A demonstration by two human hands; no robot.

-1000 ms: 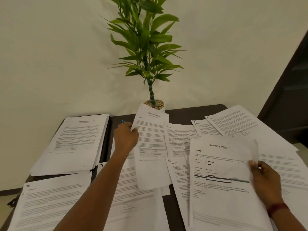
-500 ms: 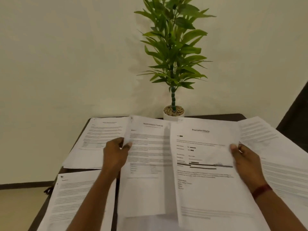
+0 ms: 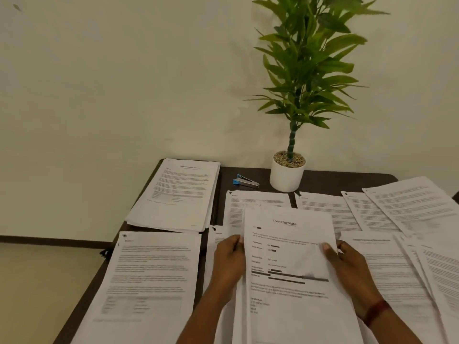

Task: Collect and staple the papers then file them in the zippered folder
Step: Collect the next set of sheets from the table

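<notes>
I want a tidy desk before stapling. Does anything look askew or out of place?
Yes: the sheets on the right fan out crooked and overlapping, unlike the squared stack at back left.

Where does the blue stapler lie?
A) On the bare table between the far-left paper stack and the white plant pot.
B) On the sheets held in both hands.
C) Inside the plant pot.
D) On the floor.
A: the stapler rests on the dark table, between the far-left paper stack and the white plant pot, beyond the sheets that the left hand and right hand hold.
</notes>
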